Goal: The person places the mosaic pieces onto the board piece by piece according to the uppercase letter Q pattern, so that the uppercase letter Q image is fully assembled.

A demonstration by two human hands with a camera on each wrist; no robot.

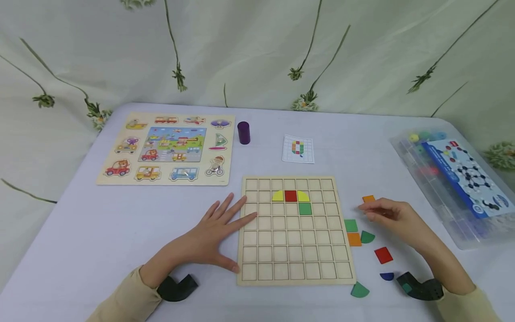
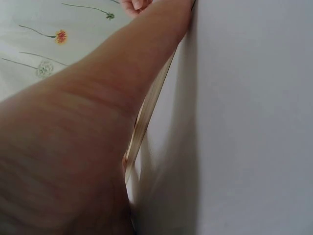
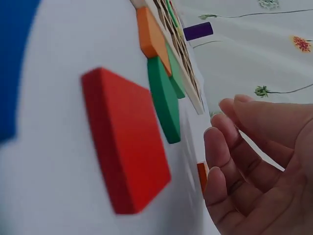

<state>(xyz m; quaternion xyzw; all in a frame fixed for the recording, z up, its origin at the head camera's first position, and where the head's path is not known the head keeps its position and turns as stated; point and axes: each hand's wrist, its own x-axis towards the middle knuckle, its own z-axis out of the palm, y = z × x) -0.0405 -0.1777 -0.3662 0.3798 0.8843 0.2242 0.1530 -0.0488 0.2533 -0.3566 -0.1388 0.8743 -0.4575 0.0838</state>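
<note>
- Lying right of the board, at centre-right in the head view, the orange square tile [image 1: 368,198] is sitting just beside your right hand [image 1: 396,218]; those fingers are curving loosely, gripping nothing that shows, so you are probably wanting a light pinch on opposite edges.
- Your left hand [image 1: 211,233] is spreading straight fingers over the left edge of the grid board [image 1: 280,254], lower centre, and is likely steadying it.
- Near the board's top, a red square [image 1: 290,196] and a green square [image 1: 305,208] are occupying cells; you are best off not nudging them.
- Above, the pattern card [image 1: 298,154] is showing colours worth checking.
- Toward the lower right, a loose red tile [image 1: 383,255] and a blue half-round [image 1: 387,276] are lying apart.
</note>
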